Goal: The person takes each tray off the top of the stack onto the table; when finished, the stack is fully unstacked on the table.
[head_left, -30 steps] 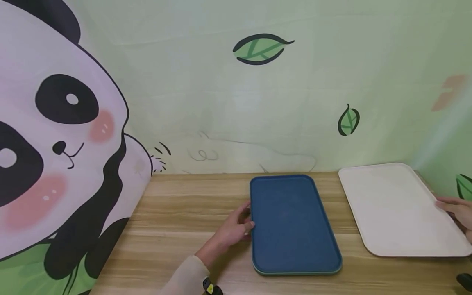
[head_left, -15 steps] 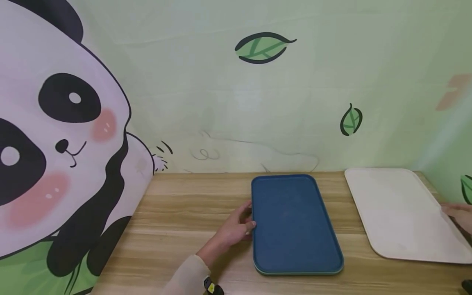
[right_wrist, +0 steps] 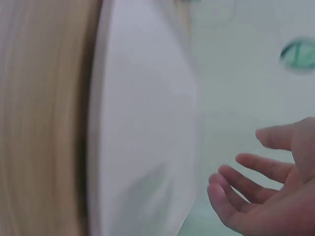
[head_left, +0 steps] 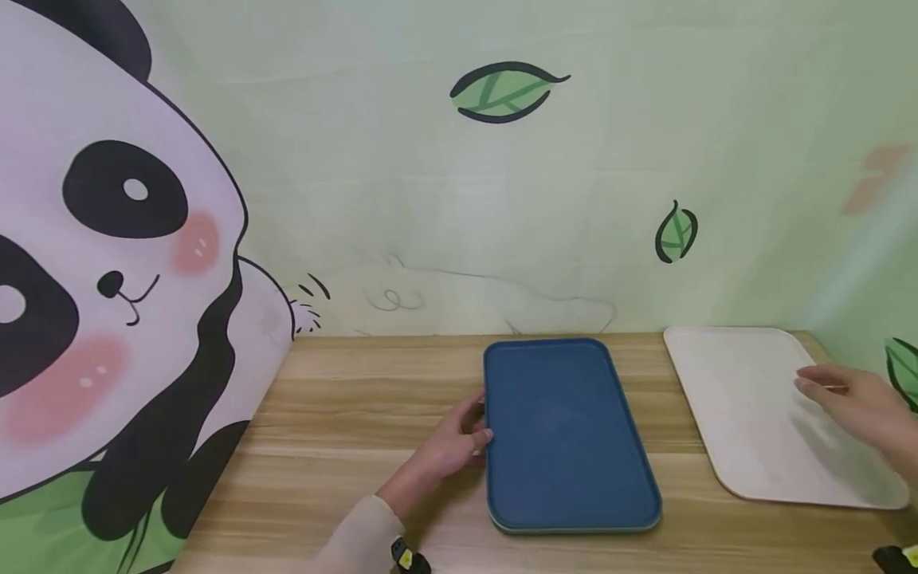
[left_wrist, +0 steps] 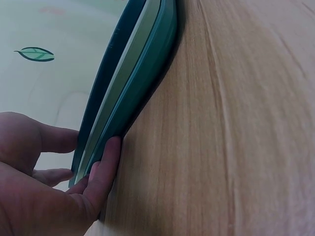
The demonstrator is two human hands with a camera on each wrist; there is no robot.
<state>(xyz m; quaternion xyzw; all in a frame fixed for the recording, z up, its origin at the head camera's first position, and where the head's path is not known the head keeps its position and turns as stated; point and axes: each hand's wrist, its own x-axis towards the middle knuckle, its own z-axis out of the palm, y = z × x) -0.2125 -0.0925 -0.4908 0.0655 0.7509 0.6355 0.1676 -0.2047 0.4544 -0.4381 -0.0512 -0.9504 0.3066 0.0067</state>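
A blue tray (head_left: 566, 434) tops a stack in the middle of the wooden table. The left wrist view shows the stack edge-on, with a light green tray (left_wrist: 123, 64) and a teal tray (left_wrist: 147, 69) beneath the blue one. My left hand (head_left: 448, 442) holds this stack by its left side, thumb at the top rim and fingers lower along the edge. To the right, a white tray (head_left: 760, 430) lies on the table. Over its right part hovers my right hand (head_left: 857, 402), apart from it, fingers loosely bent and holding nothing in the right wrist view (right_wrist: 266, 191).
Behind the wooden table (head_left: 344, 422) stands a pale green backdrop (head_left: 373, 159) with leaf drawings and a large panda (head_left: 129, 279) at left. A strip of tabletop separates the blue and white trays.
The white tray has been lowered at its far edge and let go. My right hand has risen off its right edge and moved left above it. The left hand stays at the stack.
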